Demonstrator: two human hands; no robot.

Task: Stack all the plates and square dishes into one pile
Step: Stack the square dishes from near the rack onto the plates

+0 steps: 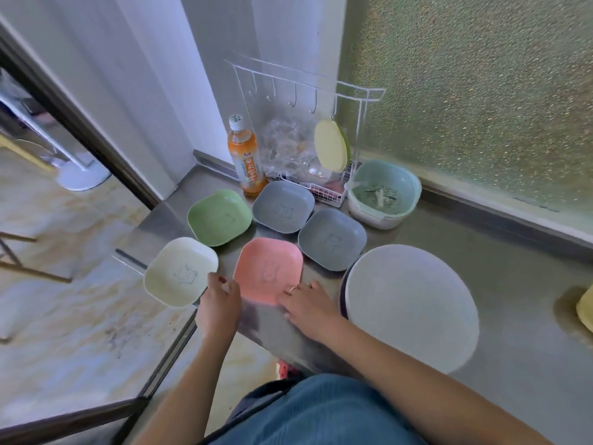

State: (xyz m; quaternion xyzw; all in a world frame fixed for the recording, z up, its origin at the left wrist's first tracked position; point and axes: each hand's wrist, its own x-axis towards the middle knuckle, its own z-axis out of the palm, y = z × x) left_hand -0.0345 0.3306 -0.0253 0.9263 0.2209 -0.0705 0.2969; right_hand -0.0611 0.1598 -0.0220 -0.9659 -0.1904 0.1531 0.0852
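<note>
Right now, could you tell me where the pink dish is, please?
In the head view the pink dish lies at the counter's near edge, between the cream dish on its left and the round plates on its right.

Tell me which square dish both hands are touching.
The pink dish. The left hand and right hand both meet its near edge; the cream, green and two grey dishes lie apart from the right hand.

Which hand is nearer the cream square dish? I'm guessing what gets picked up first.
Left. The left hand is at the cream square dish's right edge, touching or nearly so. The right hand rests at the pink dish's near edge, farther away.
</note>
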